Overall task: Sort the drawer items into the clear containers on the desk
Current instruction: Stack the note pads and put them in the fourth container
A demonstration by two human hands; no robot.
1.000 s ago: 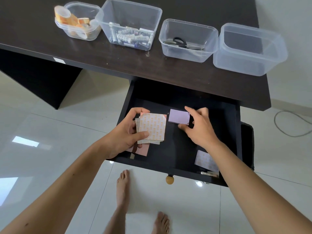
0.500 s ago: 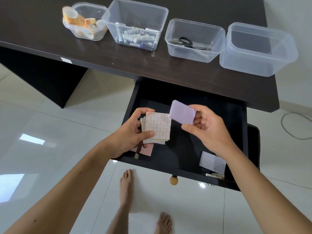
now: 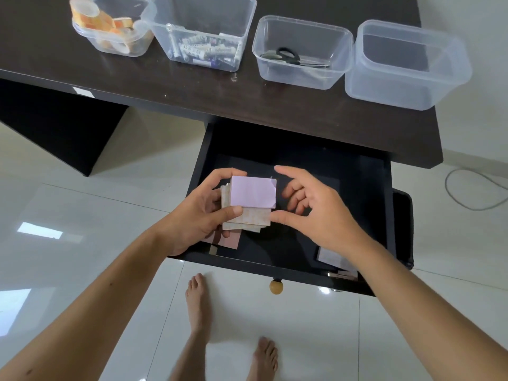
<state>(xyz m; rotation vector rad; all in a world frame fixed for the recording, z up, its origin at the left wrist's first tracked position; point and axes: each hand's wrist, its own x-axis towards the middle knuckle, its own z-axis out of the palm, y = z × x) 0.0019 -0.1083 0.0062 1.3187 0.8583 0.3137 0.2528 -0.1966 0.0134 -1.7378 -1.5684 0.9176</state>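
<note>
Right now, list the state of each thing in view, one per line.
Drawer: pulled open.
Lilac pad: on top of the stack.
Stack: held in left hand.
Right hand: open, beside the stack.
Tape tub: holds tape rolls.
Battery tub: holds batteries.
Scissors tub: holds scissors.
Rightmost tub: empty.

The floor [image 3: 68, 204] is made of shiny white tiles. Bright patches of light [image 3: 39, 231] show on it at the left. Two bare feet [image 3: 198, 303] stand on the tiles, near the bottom. A thin grey cable [image 3: 472, 193] lies in a loop on the floor at the far right. A pale wall [image 3: 467, 28] is behind it.
</note>
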